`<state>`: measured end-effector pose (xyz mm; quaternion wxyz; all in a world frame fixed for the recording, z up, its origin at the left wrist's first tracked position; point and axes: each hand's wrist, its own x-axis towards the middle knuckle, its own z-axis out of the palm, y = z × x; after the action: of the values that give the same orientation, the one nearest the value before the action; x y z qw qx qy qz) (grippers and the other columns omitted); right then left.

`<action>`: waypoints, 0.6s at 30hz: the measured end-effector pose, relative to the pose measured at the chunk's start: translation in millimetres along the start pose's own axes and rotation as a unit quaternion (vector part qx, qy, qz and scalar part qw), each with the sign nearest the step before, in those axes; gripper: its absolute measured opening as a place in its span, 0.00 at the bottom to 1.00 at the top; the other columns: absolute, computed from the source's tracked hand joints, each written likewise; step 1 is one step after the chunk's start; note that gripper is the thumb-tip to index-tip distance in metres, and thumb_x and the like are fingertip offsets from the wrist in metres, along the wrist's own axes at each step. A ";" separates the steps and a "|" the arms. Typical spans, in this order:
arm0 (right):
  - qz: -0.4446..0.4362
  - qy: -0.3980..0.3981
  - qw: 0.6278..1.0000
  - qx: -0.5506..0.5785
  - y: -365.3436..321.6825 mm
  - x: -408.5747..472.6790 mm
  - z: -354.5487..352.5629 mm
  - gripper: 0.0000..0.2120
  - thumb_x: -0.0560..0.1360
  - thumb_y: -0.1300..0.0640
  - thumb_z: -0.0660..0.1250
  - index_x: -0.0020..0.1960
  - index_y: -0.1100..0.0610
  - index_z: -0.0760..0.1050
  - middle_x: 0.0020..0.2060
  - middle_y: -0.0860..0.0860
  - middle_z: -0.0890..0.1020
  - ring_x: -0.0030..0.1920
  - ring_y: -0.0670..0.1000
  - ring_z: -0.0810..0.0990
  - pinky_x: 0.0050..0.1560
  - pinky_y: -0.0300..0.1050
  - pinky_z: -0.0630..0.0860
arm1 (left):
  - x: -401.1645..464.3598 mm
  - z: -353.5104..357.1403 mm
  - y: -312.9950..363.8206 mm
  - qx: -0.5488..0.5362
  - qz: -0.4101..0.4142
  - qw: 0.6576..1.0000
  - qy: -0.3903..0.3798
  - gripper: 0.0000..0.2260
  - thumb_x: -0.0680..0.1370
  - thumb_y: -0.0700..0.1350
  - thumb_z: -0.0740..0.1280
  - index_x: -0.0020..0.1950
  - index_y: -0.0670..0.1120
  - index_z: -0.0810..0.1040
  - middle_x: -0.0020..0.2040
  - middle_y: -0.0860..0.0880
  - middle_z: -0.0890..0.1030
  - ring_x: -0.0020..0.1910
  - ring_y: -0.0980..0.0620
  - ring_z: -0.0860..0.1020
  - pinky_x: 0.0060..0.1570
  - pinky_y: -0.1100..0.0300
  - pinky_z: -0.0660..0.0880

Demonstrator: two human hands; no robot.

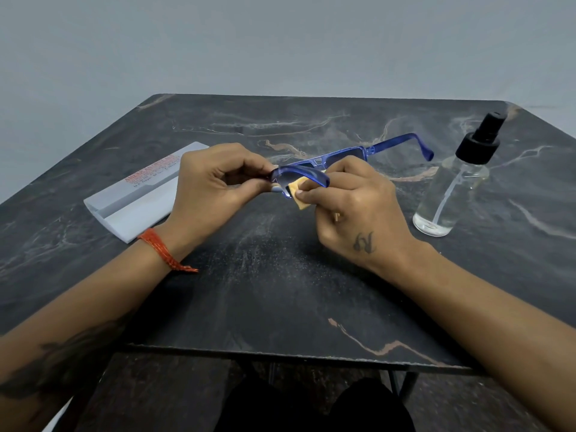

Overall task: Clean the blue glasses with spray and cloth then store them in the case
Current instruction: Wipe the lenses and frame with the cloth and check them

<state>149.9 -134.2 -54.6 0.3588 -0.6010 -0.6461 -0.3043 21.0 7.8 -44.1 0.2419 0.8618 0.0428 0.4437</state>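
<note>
Blue plastic glasses (343, 157) are held up over the dark marble table (280, 275), between two hands. The left hand (205, 185) pinches the near corner of the frame, with the fingers (249, 169) curled tight around it. The right hand (358, 204) holds a small yellow cloth (300, 194) folded over the lens closest to the left fingers. The right thumb (311, 196) presses the cloth against the lens, and the other right fingers are tucked behind it. One arm of the glasses curves over the top of the right fingers. The other arm sticks out past them toward the clear spray bottle (452, 188), which stands upright with a black top, just beyond the right hand. The white case (137, 194) lies flat behind the left hand, partly hidden by it. A red thread band (162, 249) sits on the left wrist.
</note>
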 end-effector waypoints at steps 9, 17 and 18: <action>0.019 -0.009 0.999 -0.040 0.7 0.5 8.1 0.12 0.67 0.69 0.68 0.51 0.66 0.81 0.48 0.56 0.83 0.43 0.59 0.76 0.48 0.39 0.67 | -0.4 1.8 -0.7 -0.035 -0.006 0.999 0.004 0.08 0.68 0.37 0.75 0.46 0.42 0.81 0.39 0.45 0.81 0.37 0.55 0.79 0.41 0.68 0.75; -0.006 -0.041 0.999 0.012 1.7 0.6 12.0 0.16 0.67 0.72 0.69 0.54 0.65 0.81 0.51 0.55 0.83 0.42 0.57 0.77 0.47 0.38 0.68 | -0.8 2.6 -0.2 -0.077 -0.026 0.997 -0.002 0.08 0.68 0.37 0.74 0.46 0.43 0.80 0.41 0.49 0.82 0.39 0.56 0.81 0.43 0.67 0.76; -0.007 -0.038 0.999 0.015 3.2 0.5 12.0 0.16 0.67 0.73 0.69 0.53 0.64 0.81 0.50 0.54 0.84 0.41 0.56 0.77 0.46 0.37 0.69 | -1.1 2.7 -0.2 -0.075 -0.026 0.997 -0.005 0.08 0.68 0.37 0.74 0.46 0.43 0.80 0.41 0.49 0.82 0.39 0.56 0.81 0.43 0.66 0.76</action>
<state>151.9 -123.8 -60.9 0.3410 -0.6023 -0.6679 -0.2737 22.5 6.7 -46.3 0.3175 0.8421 0.0303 0.4349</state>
